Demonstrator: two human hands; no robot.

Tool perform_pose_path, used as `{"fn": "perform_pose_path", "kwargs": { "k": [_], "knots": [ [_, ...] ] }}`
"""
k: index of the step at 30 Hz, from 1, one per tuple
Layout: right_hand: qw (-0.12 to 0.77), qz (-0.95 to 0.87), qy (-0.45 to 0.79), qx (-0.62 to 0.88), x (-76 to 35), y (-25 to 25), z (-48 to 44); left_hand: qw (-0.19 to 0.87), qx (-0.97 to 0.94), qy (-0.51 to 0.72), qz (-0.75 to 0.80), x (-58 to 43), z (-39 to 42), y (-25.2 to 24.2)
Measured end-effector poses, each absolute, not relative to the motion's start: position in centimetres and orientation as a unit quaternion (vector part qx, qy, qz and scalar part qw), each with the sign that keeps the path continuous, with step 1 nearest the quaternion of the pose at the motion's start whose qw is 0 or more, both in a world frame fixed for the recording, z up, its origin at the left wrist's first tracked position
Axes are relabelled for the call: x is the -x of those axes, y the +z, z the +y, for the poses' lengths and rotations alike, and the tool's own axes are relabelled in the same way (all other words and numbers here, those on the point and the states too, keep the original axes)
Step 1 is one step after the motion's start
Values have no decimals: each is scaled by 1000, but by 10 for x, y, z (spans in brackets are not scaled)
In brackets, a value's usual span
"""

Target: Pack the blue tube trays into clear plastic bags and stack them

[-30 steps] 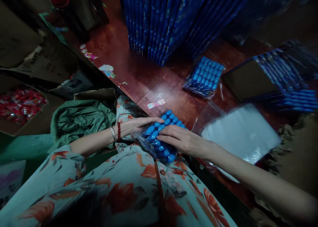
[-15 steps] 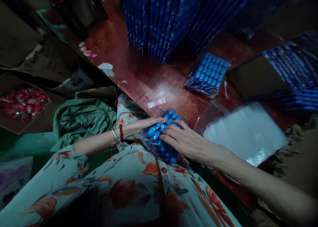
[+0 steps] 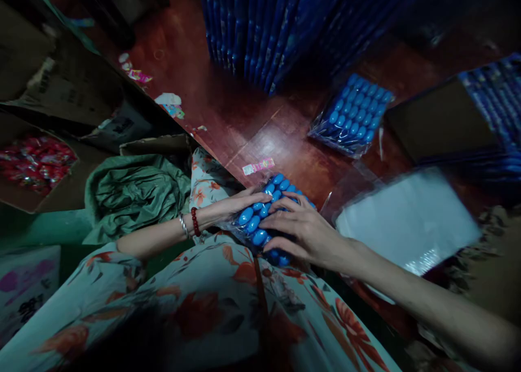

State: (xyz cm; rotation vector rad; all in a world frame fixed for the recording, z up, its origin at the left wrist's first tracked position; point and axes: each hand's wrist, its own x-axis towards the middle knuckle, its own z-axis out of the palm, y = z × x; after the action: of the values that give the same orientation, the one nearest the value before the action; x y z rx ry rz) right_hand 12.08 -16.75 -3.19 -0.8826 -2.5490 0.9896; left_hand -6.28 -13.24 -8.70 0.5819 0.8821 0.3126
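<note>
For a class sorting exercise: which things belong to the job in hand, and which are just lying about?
Job: blue pack touched by left hand and right hand; matching pack; probably plastic sheets.
Lying about, apparently: green cloth; pink strip; boxed red items.

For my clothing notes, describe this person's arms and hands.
The left hand and right hand are gloveless. The left arm has a silver bracelet and a red bead bracelet; its pale sleeve shows orange flowers. The right forearm is bare.
</note>
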Motion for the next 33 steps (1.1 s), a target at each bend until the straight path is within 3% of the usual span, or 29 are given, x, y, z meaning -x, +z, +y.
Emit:
{"fn": "perform_pose_path", "kwargs": {
  "k": [7,18,22,30,33],
  "knots": [
    [47,-898,245,364,-99,-22,-180,859,-273,162,401,59,-130,-94],
    [167,-852,387,311,-110,-35,-171,857,-268,170,406,65,-130,-101],
    [189,-860,351,319,-120,-37,-160,849,-286,181,405,67,-127,-97],
    [-14,-941,304,148,-120,-21,-128,826,-365,170,393,73,-128,-117],
    [-40,-939,315,133,-113,-20,-123,818,-383,171,393,76,-130,-125]
  ]
}}
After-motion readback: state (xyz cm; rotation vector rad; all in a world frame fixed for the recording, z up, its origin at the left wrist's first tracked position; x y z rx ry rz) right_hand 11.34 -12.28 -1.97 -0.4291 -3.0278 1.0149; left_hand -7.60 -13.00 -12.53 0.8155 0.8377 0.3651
